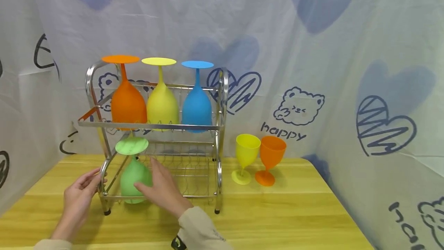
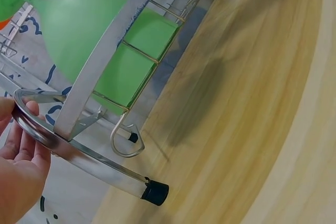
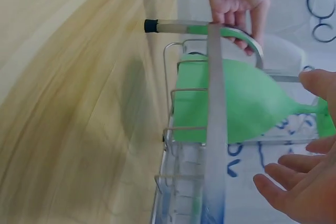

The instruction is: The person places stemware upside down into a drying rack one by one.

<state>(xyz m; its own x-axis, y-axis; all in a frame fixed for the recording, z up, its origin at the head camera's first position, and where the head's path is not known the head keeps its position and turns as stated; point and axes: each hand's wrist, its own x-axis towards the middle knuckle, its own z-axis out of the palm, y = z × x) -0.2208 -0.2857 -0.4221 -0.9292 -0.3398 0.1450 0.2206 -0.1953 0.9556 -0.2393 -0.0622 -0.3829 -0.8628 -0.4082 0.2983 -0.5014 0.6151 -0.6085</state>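
Note:
A two-tier metal dish rack (image 1: pixel 166 126) stands on the table. My left hand (image 1: pixel 80 196) grips the curved post at its lower left front corner, thumb on one side and fingers on the other. On the lower tier a green goblet (image 1: pixel 133 176) sits upside down, its round foot uppermost. My right hand (image 1: pixel 163 188) is just right of that goblet, with thumb and fingers spread. In the right wrist view a gap shows between these fingers (image 3: pixel 294 177) and the green bowl. The upper tier holds upside-down orange (image 1: pixel 128 105), yellow (image 1: pixel 162 105) and blue (image 1: pixel 197 107) goblets.
Right of the rack, a yellow goblet (image 1: pixel 247 149) and an orange goblet (image 1: pixel 272 151) stand upright side by side on the wooden table (image 1: pixel 284 215). A white cloth (image 1: pixel 263 10) printed with hearts and bears hangs behind and along both sides.

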